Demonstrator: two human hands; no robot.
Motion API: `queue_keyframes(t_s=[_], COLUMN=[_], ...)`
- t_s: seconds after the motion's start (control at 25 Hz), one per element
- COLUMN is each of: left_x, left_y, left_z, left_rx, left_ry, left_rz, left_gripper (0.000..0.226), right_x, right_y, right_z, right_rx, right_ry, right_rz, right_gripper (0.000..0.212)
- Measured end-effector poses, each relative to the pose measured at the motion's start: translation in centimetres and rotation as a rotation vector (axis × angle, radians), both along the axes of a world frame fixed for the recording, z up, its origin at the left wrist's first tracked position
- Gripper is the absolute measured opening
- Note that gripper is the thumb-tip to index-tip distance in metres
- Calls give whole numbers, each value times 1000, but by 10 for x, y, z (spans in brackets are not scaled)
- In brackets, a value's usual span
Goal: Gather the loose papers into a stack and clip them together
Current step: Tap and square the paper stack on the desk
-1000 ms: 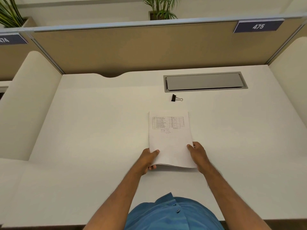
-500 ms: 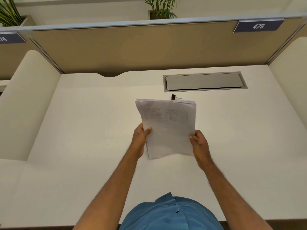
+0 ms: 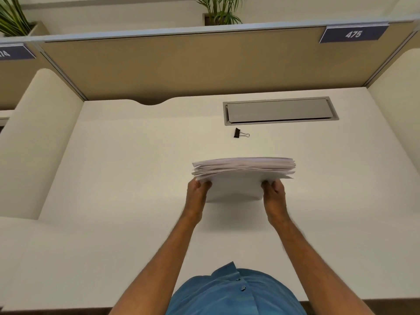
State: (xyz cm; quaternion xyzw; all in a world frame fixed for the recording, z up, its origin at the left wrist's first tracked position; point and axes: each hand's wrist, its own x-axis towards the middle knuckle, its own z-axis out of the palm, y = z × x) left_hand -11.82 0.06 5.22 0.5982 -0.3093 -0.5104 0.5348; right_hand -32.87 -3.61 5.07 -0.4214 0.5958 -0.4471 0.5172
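A stack of white papers (image 3: 236, 185) stands upright on its lower edge on the white desk (image 3: 118, 178), its top edges fanned and uneven. My left hand (image 3: 198, 189) grips the stack's left side and my right hand (image 3: 273, 189) grips its right side. A black binder clip (image 3: 237, 133) with silver handles lies on the desk beyond the stack, apart from it and from both hands.
A grey cable hatch (image 3: 280, 110) is set into the desk behind the clip. A tan partition (image 3: 181, 64) closes the back, with cream side panels (image 3: 34, 137) left and right. Plants stand beyond the partition.
The papers lay flat on the desk, were lifted and tilted up, and now stand on edge between both hands. The clip has not moved.
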Motion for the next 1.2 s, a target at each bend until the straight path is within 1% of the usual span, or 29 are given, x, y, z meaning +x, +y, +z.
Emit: queue_keyframes(t_s=[0.04, 0.12, 0.2, 0.28, 0.36, 0.48, 0.56, 0.68, 0.72, 0.8, 0.84, 0.92, 1.04, 1.2], left_x=[-2, -4, -5, -6, -6, -7, -6, 1, 3, 7, 7, 4, 0, 4], left_y=[1, 1, -1, -4, -4, 3, 8, 9, 8, 6, 6, 7, 9, 5], left_z=[-1, -3, -2, -9, -21, -43, -55, -62, -62, -63, -64, -65, -67, -69], left_rx=[28, 61, 75, 138, 284, 546, 632, 643, 645, 656, 654, 636, 623, 597], left_ry=[3, -11, -54, -107, -184, -276, -342, -502, -576, -716, -761, -819, -873, -886], left_rz=[-7, 2, 15, 27, 6, -59, -99, -160, -194, -251, -263, -275, -274, -261], left_gripper=[21, 17, 22, 31, 37, 27, 24, 9, 10, 22, 23, 20, 27, 28], right_x=[0, -1, 0, -1, -3, -7, -11, -17, -18, -18, -18, -17, -17, -16], right_y=[0, 0, -1, 0, 4, 15, 23, 27, 27, 25, 25, 25, 23, 21], right_z=[-6, -10, -10, -13, -23, -45, -61, -75, -76, -77, -77, -78, -80, -77], right_rx=[22, 47, 49, 77, 147, 236, 224, 203, 202, 189, 179, 170, 178, 181], right_ry=[6, 27, 63, 135, 242, 392, 488, 594, 614, 646, 661, 677, 686, 694], right_rz=[11, 15, 11, 1, -4, 57, 103, 138, 142, 150, 156, 165, 171, 175], right_gripper=[34, 34, 34, 30, 28, 29, 29, 26, 25, 24, 25, 24, 23, 24])
